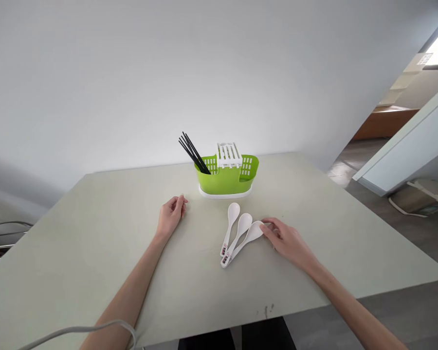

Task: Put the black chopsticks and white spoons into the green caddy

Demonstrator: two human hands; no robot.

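Three white spoons lie fanned out on the table, their handles meeting near the front: a left spoon (234, 212), a middle spoon (245, 222) and a right spoon (253, 233). My right hand (282, 239) pinches the bowl edge of the right spoon between thumb and fingers. Resting on the table left of the spoons, my left hand (171, 214) is loosely closed, and nothing shows in it. Behind the spoons stands a green basket (219, 182) with a white slatted piece (229, 154) over its middle. Several black chopsticks (193, 153) lean leftward out of its left compartment.
The pale table (95, 233) runs back to a grey-white wall (149, 87). A grey cable (76, 329) crosses over my left forearm at the front. Beyond the table's right side are a white panel (412, 141) and the floor. A wire rack (3, 247) is at the far left.
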